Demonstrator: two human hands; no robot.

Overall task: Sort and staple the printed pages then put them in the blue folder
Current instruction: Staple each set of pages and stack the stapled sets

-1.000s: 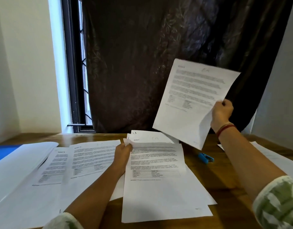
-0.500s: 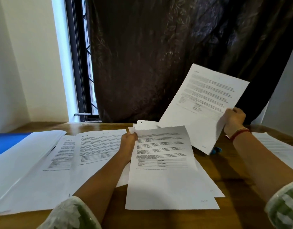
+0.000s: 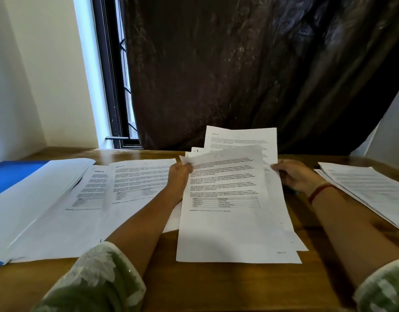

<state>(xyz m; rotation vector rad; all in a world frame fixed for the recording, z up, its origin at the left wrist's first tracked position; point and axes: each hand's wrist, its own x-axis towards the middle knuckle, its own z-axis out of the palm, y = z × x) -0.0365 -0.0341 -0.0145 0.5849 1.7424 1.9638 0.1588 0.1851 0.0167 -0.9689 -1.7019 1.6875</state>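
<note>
Sleeves (image 3: 92,280) in a green-and-white print fill the near corners, cut off by the lower edge, and both forearms reach over the wooden table (image 3: 162,273) to the middle stack (image 3: 236,235) of printed pages. That stack lies with its long axis running away from the person, headings at the far end and a ruled grid halfway down; its lower sheets fan out slightly to the right. At the stack's far left corner the left hand (image 3: 179,174) pinches the top sheet (image 3: 225,176) and lifts that end off the rest. At the stack's right edge the right hand (image 3: 294,176), a red thread (image 3: 321,192) round its wrist, grasps the rear sheet (image 3: 241,137), which stands tilted up behind the top sheet, heading uppermost; paper hides the hand's fingertips. Left of the stack two printed pages (image 3: 135,188) lie side by side, headings also at the far end, and beyond them the blue folder (image 3: 12,174) is mostly covered by blank sheets (image 3: 36,194). Right of the stack another pile (image 3: 371,190) runs out of view. The print everywhere is too blurred to read. Behind the stack hang a dark curtain (image 3: 261,75) and, further left, a window (image 3: 117,86)
</note>
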